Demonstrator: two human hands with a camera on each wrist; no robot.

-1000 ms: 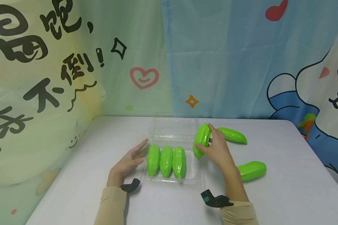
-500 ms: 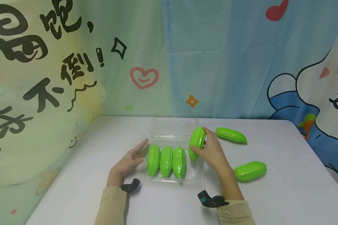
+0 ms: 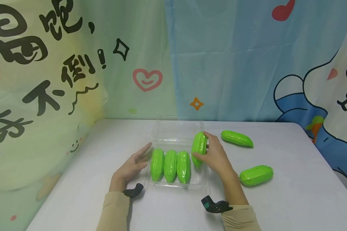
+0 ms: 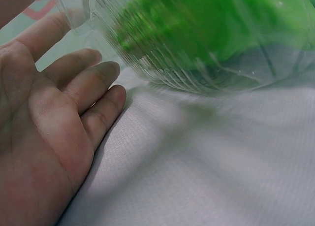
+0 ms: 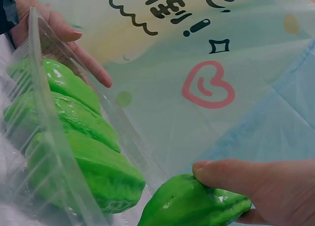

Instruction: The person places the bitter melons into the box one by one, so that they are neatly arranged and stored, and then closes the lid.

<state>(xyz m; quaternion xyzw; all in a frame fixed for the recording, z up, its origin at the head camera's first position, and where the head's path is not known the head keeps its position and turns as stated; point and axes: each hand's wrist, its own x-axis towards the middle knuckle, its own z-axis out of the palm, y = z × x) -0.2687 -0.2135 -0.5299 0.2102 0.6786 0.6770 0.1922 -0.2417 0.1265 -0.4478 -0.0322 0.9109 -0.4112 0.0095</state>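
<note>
Pinching a ridged, glossy green plastic gourd between thumb and fingers, the right hand is holding it tilted over the right side of the clear plastic clamshell tray, beside three matching green gourds lying in a row inside. The left hand is resting with straight fingers against the tray's left edge on the white table. Two more green gourds are lying on the table to the right.
</note>
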